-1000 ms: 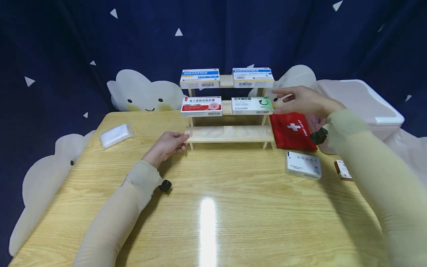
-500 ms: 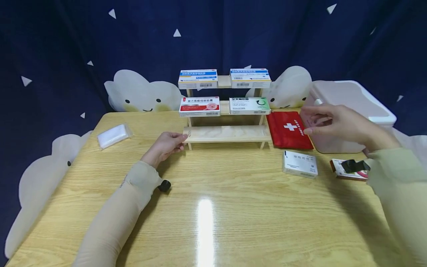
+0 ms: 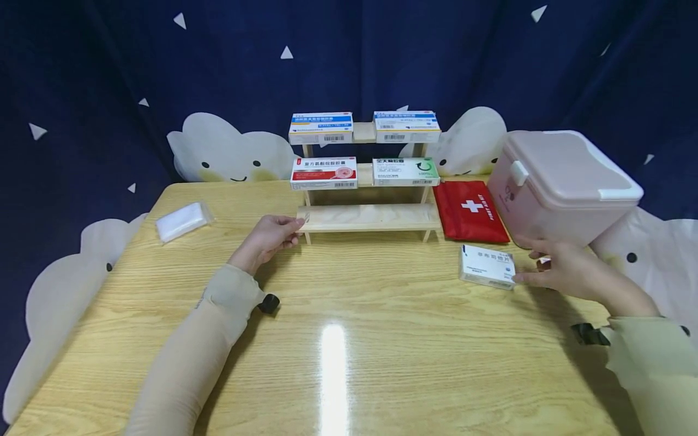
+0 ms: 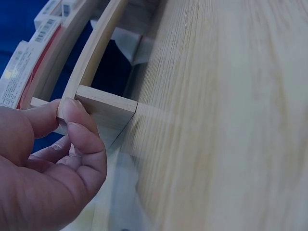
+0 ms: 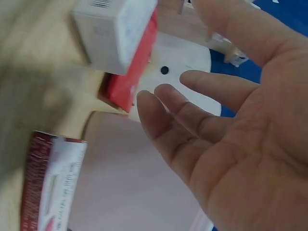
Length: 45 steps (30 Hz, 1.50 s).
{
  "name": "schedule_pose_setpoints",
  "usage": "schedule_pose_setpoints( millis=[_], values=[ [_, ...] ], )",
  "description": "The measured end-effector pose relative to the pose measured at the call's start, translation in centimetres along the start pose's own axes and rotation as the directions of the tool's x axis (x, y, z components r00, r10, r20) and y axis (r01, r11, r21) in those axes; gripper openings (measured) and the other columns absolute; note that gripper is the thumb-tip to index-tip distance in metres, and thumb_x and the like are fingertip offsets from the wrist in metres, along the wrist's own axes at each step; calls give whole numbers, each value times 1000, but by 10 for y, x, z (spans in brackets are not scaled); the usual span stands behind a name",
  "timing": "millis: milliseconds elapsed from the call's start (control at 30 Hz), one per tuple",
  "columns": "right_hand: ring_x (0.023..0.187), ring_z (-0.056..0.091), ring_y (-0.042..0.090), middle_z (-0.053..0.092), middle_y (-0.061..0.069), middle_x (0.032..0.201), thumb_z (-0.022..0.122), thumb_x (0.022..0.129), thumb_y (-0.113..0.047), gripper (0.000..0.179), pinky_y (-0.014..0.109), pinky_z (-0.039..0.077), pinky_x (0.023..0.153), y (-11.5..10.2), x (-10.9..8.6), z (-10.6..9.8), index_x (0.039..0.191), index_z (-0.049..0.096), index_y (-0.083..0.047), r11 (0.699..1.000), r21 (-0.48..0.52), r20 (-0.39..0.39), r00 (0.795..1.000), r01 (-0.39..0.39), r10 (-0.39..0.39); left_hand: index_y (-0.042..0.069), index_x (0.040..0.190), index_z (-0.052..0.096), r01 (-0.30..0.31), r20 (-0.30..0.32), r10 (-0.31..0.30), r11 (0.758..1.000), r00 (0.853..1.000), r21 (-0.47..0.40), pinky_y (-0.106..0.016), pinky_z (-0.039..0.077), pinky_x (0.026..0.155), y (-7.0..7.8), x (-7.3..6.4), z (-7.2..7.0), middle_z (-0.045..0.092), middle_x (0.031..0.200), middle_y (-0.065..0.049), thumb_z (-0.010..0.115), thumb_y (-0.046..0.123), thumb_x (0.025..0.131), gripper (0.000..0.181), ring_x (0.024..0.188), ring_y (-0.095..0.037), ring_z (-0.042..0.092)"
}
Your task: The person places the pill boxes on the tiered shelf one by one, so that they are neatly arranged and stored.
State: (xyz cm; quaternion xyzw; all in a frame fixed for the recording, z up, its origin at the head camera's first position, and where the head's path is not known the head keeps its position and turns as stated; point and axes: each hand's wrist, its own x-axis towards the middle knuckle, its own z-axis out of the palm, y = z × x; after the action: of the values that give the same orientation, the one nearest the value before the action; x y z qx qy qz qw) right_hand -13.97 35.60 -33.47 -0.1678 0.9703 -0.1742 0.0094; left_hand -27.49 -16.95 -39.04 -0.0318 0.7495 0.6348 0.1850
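At the left end of the wooden tiered rack (image 3: 371,218), my left hand (image 3: 268,237) pinches the lowest step between thumb and fingers; the left wrist view shows the thumb and index finger (image 4: 79,115) on its corner. My right hand (image 3: 580,274) is at the right end of a white medicine box (image 3: 487,266) lying on the table, fingers apart and holding nothing. In the right wrist view, that box (image 5: 113,36) is beyond the spread fingers. A dark red and white medicine box (image 5: 55,180) lies nearby, mostly hidden behind my right hand in the head view.
Two blue-and-white boxes (image 3: 320,128) stand on the rack's top step. A red-and-white box (image 3: 324,174) and a green-and-white box (image 3: 406,172) occupy the middle one. Right of it are a red first aid pouch (image 3: 463,221) and a pink lidded container (image 3: 551,194). A white packet (image 3: 182,221) lies left.
My right hand has moved from the green-and-white box on the middle step, right and down to the white medicine box. My left hand keeps its pinch on the rack.
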Motion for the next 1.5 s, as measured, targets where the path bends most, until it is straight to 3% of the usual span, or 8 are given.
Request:
schedule_pose_setpoints(
  millis=[133, 467, 633, 900, 1000, 1100, 1200, 1500],
  values=[
    [89, 64, 31, 65, 21, 109, 90, 73, -29, 81, 37, 54, 68, 4, -1, 12, 133, 54, 11, 999, 15, -18, 999, 34, -33, -8, 132, 53, 3, -6, -3, 1000, 1000, 5, -22, 51, 69, 0, -1, 1, 57, 99, -12, 57, 26, 103, 46, 71, -10, 57],
    [99, 55, 36, 50, 31, 125, 85, 77, -43, 95, 56, 49, 85, 2, 6, 27, 145, 42, 8, 995, 23, 131, 987, -98, 94, -7, 131, 54, 11, -15, -11, 1000, 1000, -6, -21, 51, 66, -3, 0, 2, 58, 99, -12, 57, 26, 103, 44, 70, -10, 57],
    [102, 51, 41, 41, 35, 131, 85, 77, -45, 98, 66, 42, 91, 1, 9, 29, 146, 39, 7, 991, -1, 155, 979, -135, 133, -6, 134, 52, 14, -12, -14, 1000, 1000, -27, -20, 51, 65, -2, 2, 3, 58, 104, -16, 57, 26, 102, 46, 70, -10, 57],
    [104, 49, 43, 43, 33, 127, 87, 75, -39, 91, 64, 43, 90, 4, 8, 34, 141, 46, 9, 992, -16, 140, 982, -123, 124, -6, 131, 55, 6, -6, -6, 999, 1000, -32, -20, 51, 65, -1, 3, 5, 60, 102, -14, 58, 26, 102, 43, 69, -9, 57],
    [94, 51, 35, 49, 26, 114, 88, 75, -37, 89, 52, 47, 80, 5, 8, 36, 139, 48, 8, 995, -6, 125, 987, -102, 102, -7, 130, 56, -3, -6, 2, 999, 1000, -40, -20, 50, 64, -1, 2, 5, 60, 101, -14, 57, 25, 103, 42, 68, -9, 57],
    [85, 51, 26, 52, 14, 98, 89, 74, -35, 86, 38, 44, 70, 5, 9, 37, 139, 49, 6, 996, 0, 123, 988, -93, 93, -7, 130, 55, -9, -6, 9, 999, 1000, -49, -20, 50, 63, -2, 1, 4, 60, 100, -14, 56, 24, 103, 42, 67, -9, 57],
    [82, 50, 23, 51, 7, 90, 88, 74, -36, 87, 35, 40, 67, 4, 10, 37, 141, 48, 5, 994, 4, 136, 985, -110, 108, -8, 130, 55, -11, -5, 11, 998, 1000, -62, -19, 49, 61, -3, 1, 3, 60, 100, -15, 56, 24, 103, 42, 66, -8, 56],
    [91, 57, 28, 60, 14, 106, 87, 76, -40, 82, 42, 50, 73, -10, 9, 30, 139, 53, -1, 997, 26, 69, 995, -79, 77, -7, 130, 55, -12, 2, 12, 997, 1000, -75, -19, 49, 60, -4, 0, 1, 59, 103, -17, 56, 25, 103, 43, 65, -8, 55]
  ],
)
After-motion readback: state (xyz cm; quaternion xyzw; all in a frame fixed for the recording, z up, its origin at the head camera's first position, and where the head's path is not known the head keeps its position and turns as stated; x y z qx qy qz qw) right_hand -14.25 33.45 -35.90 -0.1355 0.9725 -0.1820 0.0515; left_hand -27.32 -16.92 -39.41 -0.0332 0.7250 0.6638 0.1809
